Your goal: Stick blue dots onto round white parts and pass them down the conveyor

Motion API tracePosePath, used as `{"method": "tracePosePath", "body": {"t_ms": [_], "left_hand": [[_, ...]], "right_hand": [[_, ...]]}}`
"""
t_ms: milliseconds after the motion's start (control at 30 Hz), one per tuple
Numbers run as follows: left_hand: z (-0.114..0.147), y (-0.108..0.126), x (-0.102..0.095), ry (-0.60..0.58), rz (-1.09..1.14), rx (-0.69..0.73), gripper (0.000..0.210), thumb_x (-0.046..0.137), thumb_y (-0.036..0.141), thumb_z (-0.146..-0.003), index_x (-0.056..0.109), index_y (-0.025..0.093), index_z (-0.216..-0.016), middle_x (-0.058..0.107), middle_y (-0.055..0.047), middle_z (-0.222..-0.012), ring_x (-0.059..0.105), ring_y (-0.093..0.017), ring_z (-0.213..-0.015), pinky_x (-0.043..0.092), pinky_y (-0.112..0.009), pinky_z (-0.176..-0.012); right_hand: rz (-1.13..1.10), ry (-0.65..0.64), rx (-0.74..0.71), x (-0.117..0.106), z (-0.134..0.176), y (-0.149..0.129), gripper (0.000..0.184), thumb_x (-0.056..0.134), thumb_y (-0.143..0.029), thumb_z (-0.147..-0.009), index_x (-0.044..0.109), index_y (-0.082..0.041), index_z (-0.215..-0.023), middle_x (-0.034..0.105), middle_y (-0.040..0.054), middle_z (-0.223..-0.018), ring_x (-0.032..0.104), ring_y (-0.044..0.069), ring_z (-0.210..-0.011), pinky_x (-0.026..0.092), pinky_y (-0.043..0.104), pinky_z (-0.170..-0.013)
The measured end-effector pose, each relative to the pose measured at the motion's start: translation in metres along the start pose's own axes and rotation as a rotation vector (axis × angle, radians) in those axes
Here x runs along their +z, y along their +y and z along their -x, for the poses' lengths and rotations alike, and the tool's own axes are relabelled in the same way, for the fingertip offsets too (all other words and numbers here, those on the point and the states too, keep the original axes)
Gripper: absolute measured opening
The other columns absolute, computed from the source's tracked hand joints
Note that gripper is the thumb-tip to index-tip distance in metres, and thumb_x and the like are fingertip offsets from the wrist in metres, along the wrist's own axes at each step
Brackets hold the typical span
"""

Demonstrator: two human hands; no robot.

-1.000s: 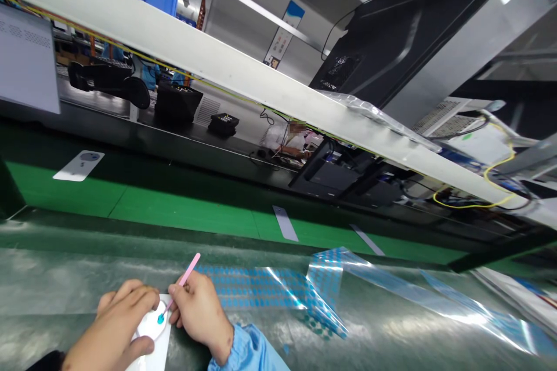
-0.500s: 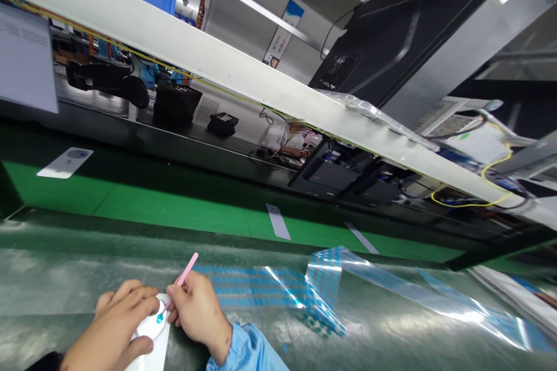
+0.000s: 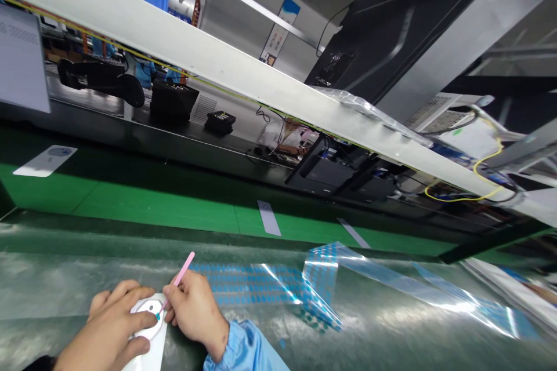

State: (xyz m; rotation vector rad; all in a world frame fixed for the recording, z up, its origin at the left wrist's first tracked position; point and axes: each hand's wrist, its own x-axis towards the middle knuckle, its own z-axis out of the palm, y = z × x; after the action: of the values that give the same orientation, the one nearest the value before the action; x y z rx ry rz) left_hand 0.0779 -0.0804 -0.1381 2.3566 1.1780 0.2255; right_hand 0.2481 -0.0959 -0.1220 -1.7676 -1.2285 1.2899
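The right hand point(image 3: 195, 313) pinches a thin pink stick point(image 3: 177, 281), its tip touching a white card point(image 3: 148, 324) low on the desk point(image 3: 65, 284). The left hand point(image 3: 108, 330) lies curled over the card, its grip pressing it flat. Just right of the hands lie clear sheets with blue dots point(image 3: 261, 284). Beyond runs a green belt point(image 3: 152, 206) carrying another card point(image 3: 43, 160)

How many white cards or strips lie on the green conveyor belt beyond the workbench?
3: a wide white card at far left, a narrow strip near the middle, and a thinner strip to its right. Others may be out of frame.
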Motion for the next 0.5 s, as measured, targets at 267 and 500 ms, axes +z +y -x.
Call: {"method": "tracePosePath", "body": {"t_ms": [267, 500], "left_hand": [[0.0, 0.002, -0.002, 0.021, -0.004, 0.002, 0.023, 0.074, 0.025, -0.067, 0.076, 0.042, -0.083, 0.067, 0.004, -0.123, 0.051, -0.03, -0.119, 0.037, -0.041, -0.094], [0.001, -0.006, 0.002, 0.0, -0.039, -0.009, 0.025, 0.072, 0.03, -0.071, 0.075, 0.047, -0.088, 0.066, 0.004, -0.125, 0.05, -0.034, -0.122, 0.035, -0.047, -0.096]], "right_hand": [[0.007, 0.007, -0.044, 0.0, -0.002, 0.005, 0.017, 0.053, -0.01, -0.084, 0.054, -0.015, -0.068, 0.053, -0.0028, -0.051, 0.052, 0.008, -0.041, 0.039, 0.014, -0.039], [-0.048, 0.019, 0.027, -0.002, -0.002, 0.0, 0.017, 0.052, -0.01, -0.085, 0.053, -0.015, -0.069, 0.052, -0.003, -0.05, 0.051, 0.008, -0.04, 0.037, 0.013, -0.036]]}}
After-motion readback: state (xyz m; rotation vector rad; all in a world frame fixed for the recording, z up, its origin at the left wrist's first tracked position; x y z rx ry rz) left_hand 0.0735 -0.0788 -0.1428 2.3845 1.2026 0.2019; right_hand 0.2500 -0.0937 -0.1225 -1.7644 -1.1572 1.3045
